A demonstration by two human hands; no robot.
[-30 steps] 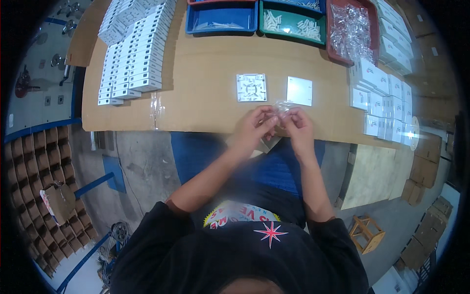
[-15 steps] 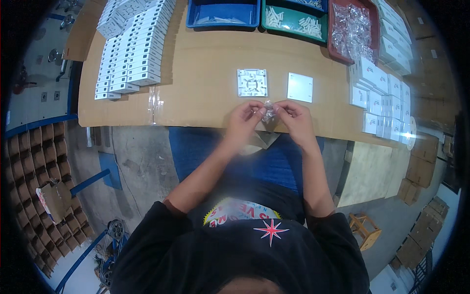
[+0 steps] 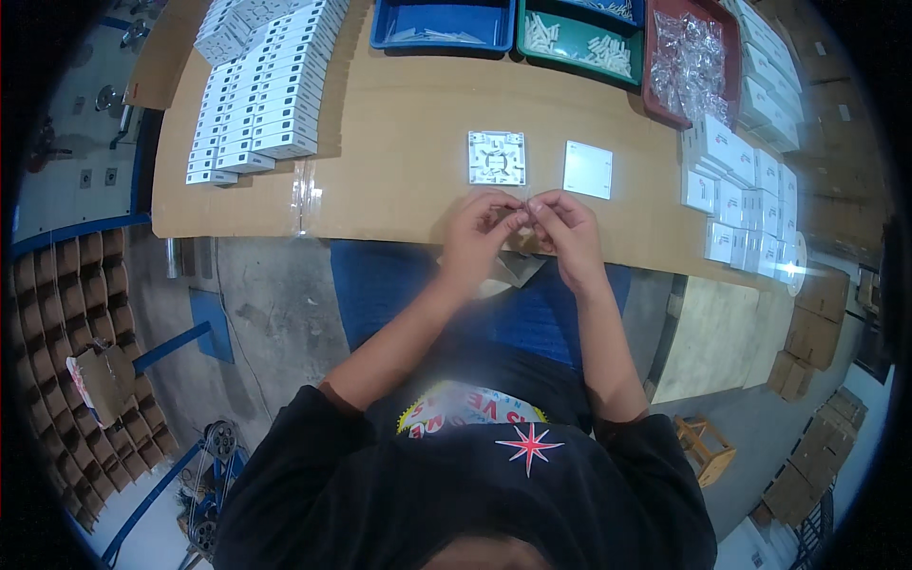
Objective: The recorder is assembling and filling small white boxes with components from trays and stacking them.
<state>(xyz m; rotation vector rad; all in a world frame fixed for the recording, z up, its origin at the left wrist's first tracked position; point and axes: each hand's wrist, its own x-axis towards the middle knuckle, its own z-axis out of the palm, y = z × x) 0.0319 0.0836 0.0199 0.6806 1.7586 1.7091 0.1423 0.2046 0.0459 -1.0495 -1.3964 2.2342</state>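
Note:
My left hand point(image 3: 478, 236) and my right hand point(image 3: 568, 231) meet over the table's near edge, thumbs and forefingers pinched close together. Between them is a small clear plastic bag point(image 3: 525, 231), mostly covered by the fingers; what it holds cannot be made out. Just beyond my fingertips lies a square white plastic box base point(image 3: 496, 158), its moulded inside facing up. To the right of it a flat square white cover point(image 3: 588, 170) lies on the cardboard table top point(image 3: 399, 152).
White boxes point(image 3: 275, 104) are stacked at the far left, and more white boxes point(image 3: 736, 190) at the right. At the back stand a blue bin point(image 3: 444, 47), a green bin point(image 3: 579, 65) with white plugs, and a red bin point(image 3: 654, 100) of clear bags. A wooden stool point(image 3: 705, 451) stands lower right.
My fingertips have drawn closer together around the small clear bag, which now shows less between them. The base and cover stay in place on the table; the whole view has shifted slightly.

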